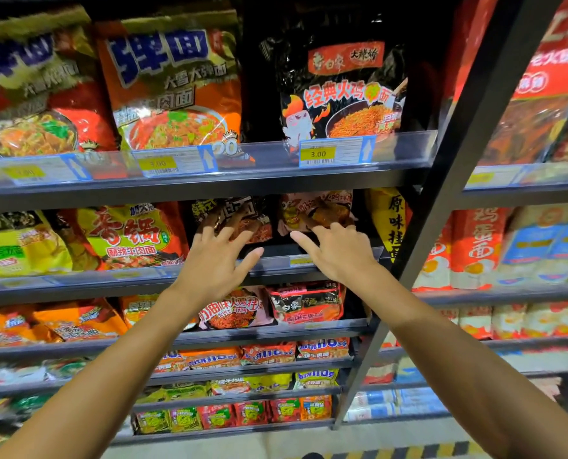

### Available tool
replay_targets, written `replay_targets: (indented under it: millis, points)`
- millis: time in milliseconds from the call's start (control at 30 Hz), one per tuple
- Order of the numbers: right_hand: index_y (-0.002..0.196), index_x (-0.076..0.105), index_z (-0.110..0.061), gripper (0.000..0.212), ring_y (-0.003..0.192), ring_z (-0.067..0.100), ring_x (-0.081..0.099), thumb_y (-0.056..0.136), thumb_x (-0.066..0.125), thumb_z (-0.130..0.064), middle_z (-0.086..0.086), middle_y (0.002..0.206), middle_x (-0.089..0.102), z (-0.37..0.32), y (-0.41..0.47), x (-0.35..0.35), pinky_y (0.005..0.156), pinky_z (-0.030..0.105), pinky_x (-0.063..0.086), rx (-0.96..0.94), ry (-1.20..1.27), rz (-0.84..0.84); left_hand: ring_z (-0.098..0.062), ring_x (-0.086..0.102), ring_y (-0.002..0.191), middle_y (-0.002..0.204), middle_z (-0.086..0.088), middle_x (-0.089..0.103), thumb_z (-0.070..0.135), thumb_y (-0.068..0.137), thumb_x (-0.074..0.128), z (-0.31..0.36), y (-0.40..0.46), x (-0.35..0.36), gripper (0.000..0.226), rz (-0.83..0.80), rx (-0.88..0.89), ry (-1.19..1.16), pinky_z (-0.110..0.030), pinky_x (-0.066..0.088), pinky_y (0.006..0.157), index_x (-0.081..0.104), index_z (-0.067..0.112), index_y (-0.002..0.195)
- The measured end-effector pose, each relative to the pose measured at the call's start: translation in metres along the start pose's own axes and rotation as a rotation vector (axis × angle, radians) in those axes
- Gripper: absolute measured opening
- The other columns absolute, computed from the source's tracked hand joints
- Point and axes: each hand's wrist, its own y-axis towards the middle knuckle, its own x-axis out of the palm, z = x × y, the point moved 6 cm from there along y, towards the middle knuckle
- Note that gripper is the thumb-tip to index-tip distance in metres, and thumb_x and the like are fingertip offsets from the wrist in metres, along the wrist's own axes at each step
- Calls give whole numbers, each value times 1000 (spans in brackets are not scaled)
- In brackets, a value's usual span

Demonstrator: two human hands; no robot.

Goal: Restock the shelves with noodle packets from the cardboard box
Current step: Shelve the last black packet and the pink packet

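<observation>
Both my arms reach to the second shelf from the top. My left hand has its fingers spread against a dark noodle packet standing at the back of that shelf. My right hand has its fingers on a pink noodle packet just to the right of the dark one. Neither hand is closed around a packet; fingertips press or touch the fronts. The cardboard box is not in view.
Noodle packets fill the shelves above, below and to the left. A black packet stands on the top shelf over my hands. A dark shelf upright slants at the right, with a second shelving bay beyond it. Floor with a striped line lies below.
</observation>
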Motion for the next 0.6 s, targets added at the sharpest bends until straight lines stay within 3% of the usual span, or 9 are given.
replay_targets:
  millis: [133, 433, 533, 600]
  points:
    - [127, 61, -18, 75, 114, 39, 56, 97, 16, -71, 11, 120, 64, -1, 1, -5, 89, 45, 44, -8, -5, 15, -36, 46, 103, 122, -10, 57, 65, 96, 14, 2, 0, -1, 68, -34, -15, -24, -46, 40, 90, 50, 25, 137]
    - [146, 44, -26, 74, 133, 45, 40, 95, 15, -72, 10, 144, 49, 10, -12, 0, 104, 52, 38, -18, 58, 49, -25, 38, 108, 126, -3, 49, 58, 99, 24, -5, -15, -15, 63, -13, 38, -164, -45, 40, 99, 42, 19, 145]
    - [147, 40, -27, 75, 132, 42, 40, 94, 14, -73, 6, 145, 47, 12, -21, -1, 104, 51, 39, -54, 51, 98, -25, 36, 120, 136, -1, 44, 59, 100, 22, -3, -24, -16, 64, -28, 43, -172, -47, 35, 108, 38, 21, 149]
    - [149, 38, -28, 75, 134, 37, 39, 93, 14, -72, 3, 147, 46, 10, -29, -4, 106, 49, 38, -92, 67, 138, -28, 26, 138, 150, -1, 37, 59, 100, 22, -1, -32, -18, 64, -48, 16, -199, -46, 24, 118, 33, 26, 152]
